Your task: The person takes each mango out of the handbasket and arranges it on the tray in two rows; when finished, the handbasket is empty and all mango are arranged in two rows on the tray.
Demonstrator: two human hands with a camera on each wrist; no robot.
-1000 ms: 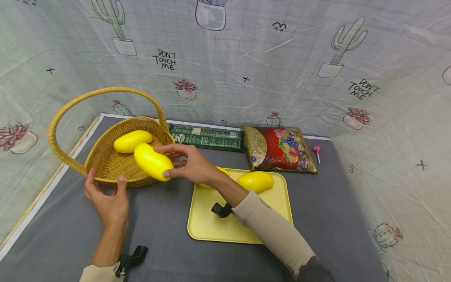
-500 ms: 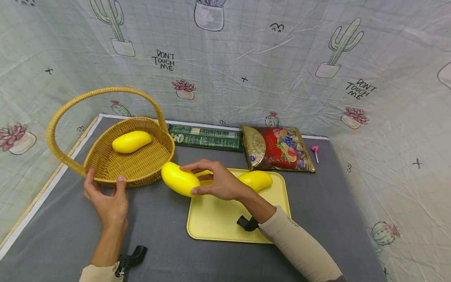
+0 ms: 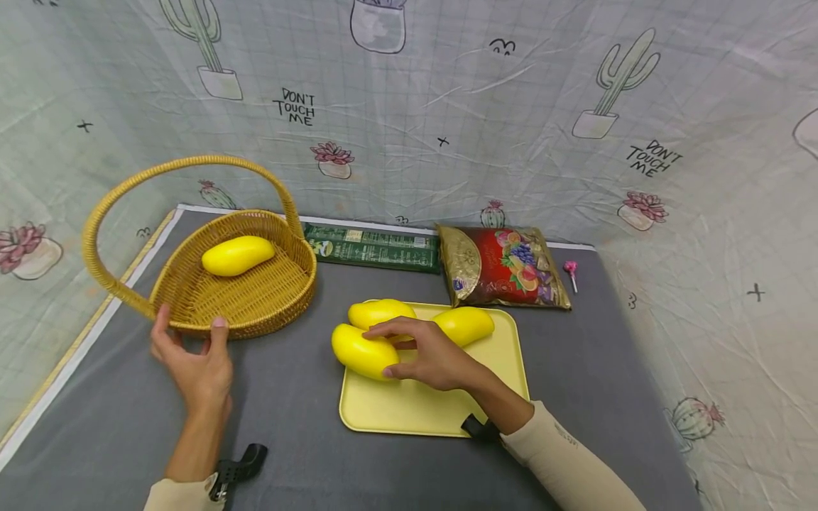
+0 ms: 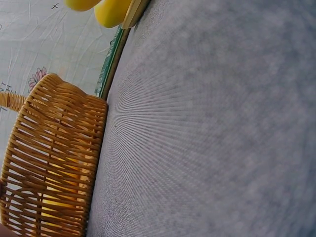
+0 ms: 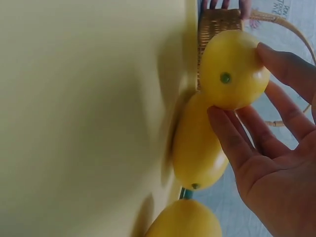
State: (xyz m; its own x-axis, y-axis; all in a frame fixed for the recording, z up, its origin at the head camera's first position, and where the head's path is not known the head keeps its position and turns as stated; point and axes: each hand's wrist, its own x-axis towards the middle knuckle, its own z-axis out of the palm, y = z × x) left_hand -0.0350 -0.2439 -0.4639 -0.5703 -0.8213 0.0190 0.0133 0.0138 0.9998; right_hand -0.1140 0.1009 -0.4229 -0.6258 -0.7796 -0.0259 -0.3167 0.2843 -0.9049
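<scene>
The right hand (image 5: 274, 168) pinches a yellow mango (image 5: 232, 57) between thumb and fingers, raised off the pale yellow tray (image 5: 89, 118), its green stem spot turned toward the wrist. Farther off lies a second mango (image 5: 197, 148), partly hidden by the held one; whether the two touch cannot be told. To the right a third mango (image 5: 190, 222) shows only in part. At far left stands a wicker basket (image 5: 217, 23), fingers of the left hand (image 5: 244, 8) at its rim

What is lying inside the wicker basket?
One yellow mango lies inside the wicker basket, toward the back. The mango covers the spot beneath it; the inside just below the near rim is hidden too.
</scene>
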